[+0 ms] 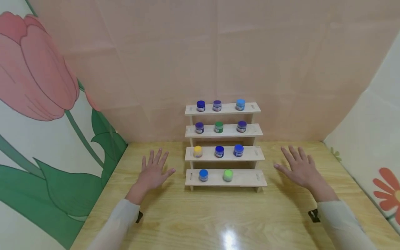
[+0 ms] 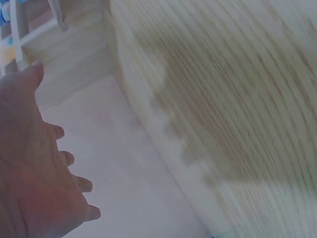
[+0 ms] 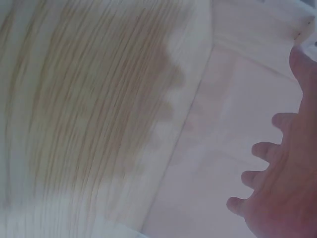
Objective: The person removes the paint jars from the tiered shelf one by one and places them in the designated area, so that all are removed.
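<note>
A pale wooden rack [image 1: 212, 181] with several stepped shelves stands in the middle of the table, bearing small lidded jars. On the top shelf are a dark blue jar [image 1: 201, 106], a purple jar [image 1: 217, 106] and a light blue jar [image 1: 240, 105]. Below sit a green jar [image 1: 218, 127] between two purple ones, then a yellow jar [image 1: 198, 151] beside two blue ones. The lowest shelf carries a blue jar [image 1: 203, 175] and a light green jar [image 1: 228, 175]. My left hand [image 1: 153, 173] is spread left of the rack, my right hand [image 1: 300, 169] spread to its right; both hold nothing.
The wood-grain table [image 1: 175, 218] extends around the rack. Behind it hangs a pinkish sheet [image 1: 175, 62]. A wall panel with a large tulip [image 1: 47, 69] stands at left, and one with a red flower [image 1: 387, 189] at right.
</note>
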### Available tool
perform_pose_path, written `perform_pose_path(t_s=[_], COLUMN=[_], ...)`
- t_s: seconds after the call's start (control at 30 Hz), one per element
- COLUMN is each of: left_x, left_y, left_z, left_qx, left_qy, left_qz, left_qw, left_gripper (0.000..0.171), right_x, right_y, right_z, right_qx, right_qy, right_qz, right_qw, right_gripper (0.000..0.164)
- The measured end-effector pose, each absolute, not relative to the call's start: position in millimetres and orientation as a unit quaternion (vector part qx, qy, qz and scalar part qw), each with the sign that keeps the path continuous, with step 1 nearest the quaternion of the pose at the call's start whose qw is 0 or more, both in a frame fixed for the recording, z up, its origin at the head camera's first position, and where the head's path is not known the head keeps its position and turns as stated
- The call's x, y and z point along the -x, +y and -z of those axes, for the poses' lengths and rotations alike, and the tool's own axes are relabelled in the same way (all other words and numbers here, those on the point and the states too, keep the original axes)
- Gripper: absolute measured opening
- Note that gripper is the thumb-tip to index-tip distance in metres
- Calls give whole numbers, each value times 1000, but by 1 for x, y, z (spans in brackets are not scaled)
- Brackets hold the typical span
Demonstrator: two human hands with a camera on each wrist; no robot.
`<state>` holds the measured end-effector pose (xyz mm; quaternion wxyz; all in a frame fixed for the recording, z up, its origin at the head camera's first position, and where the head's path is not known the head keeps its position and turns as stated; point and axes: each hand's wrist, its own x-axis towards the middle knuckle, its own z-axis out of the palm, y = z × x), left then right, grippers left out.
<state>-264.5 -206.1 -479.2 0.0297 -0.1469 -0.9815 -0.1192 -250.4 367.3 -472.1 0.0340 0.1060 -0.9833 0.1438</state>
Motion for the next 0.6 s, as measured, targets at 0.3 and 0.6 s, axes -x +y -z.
perform_pose_path(t_s=[0.3, 0.6], left_x=[256, 247], left_y=[-187, -170], left_z=[475, 472], left_qx=[137, 132], left_qy=[-980, -979], left_qz=[136, 153], left_qw=[37, 37], left_gripper=[84, 87], right_x=[250, 243], right_y=[356, 347], right_z=[470, 467], right_qx=[-122, -120], right_qy=[-976, -969], right_qz=[-169, -211], right_qw=[54, 50], right_gripper=[86, 84])
